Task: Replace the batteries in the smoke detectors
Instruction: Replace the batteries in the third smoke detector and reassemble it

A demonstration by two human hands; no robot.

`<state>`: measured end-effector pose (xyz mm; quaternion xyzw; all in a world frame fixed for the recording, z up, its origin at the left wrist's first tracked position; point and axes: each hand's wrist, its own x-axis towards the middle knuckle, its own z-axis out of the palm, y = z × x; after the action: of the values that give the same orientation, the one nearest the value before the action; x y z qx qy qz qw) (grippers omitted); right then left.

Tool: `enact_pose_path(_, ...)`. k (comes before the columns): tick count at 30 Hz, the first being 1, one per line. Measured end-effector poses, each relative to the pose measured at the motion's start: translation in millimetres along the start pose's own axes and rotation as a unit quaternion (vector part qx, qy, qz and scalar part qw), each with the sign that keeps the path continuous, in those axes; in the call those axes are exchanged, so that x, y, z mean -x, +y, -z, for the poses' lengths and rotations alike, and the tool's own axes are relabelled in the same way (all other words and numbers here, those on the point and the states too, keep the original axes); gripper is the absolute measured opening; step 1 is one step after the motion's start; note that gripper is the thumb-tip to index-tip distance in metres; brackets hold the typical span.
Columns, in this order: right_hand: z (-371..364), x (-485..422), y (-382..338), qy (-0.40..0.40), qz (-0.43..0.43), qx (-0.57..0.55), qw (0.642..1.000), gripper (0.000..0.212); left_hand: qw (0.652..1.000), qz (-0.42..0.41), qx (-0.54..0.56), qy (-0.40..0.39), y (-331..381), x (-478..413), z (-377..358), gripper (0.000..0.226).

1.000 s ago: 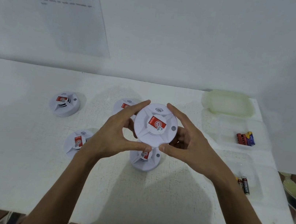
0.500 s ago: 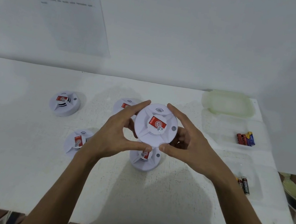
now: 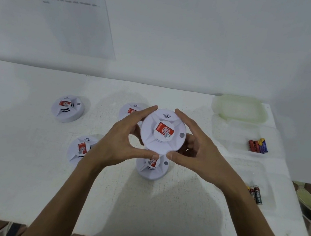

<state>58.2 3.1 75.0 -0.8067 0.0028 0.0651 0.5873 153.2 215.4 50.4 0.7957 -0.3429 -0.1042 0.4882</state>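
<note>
Big white surface (image 3: 20, 178) against the wall, with a printed paper sheet (image 3: 65, 13) on the wall above it and a pale green plastic tub (image 3: 238, 108) in the far right corner. The left hand (image 3: 118, 142) and right hand (image 3: 201, 153) are both clamped round the rim of a fifth detector (image 3: 163, 132), held up over the middle. Four round white smoke detectors with red stickers (image 3: 67, 108) sit on the surface; the hands partly block two of them. Off to the right there's a clump of red and purple batteries (image 3: 258, 145), can't count them, and two black batteries (image 3: 256, 193) nearer.
</note>
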Motion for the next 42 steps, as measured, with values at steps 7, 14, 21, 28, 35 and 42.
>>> enact_pose_path(7,0.0,0.4,0.9,0.000,0.002,0.006,1.000,0.090,1.000,0.002,0.000,0.000,-0.4,-0.6,-0.7,0.093)
enact_pose_path(14,0.0,-1.3,3.1,0.001,0.010,0.015,1.000,0.091,1.000,0.003,-0.001,-0.001,-0.9,-1.3,-1.1,0.092)
enact_pose_path(21,2.5,-2.4,11.2,0.002,0.012,0.014,1.000,0.093,1.000,0.010,-0.006,-0.006,-3.5,-3.2,-3.1,0.093)
enact_pose_path(28,7.5,-12.5,27.8,0.033,-0.008,0.094,0.995,0.096,0.998,0.042,-0.021,-0.030,-7.8,-19.1,-16.4,0.096)
enact_pose_path(35,30.1,-32.0,51.4,0.054,-0.052,0.130,0.989,0.091,0.991,0.065,-0.092,-0.073,-26.4,-53.5,-32.3,0.089)
enact_pose_path(42,45.5,-59.6,69.0,0.053,-0.096,0.156,0.982,0.090,0.988,0.069,-0.103,-0.088,-55.2,-87.9,-51.9,0.085)
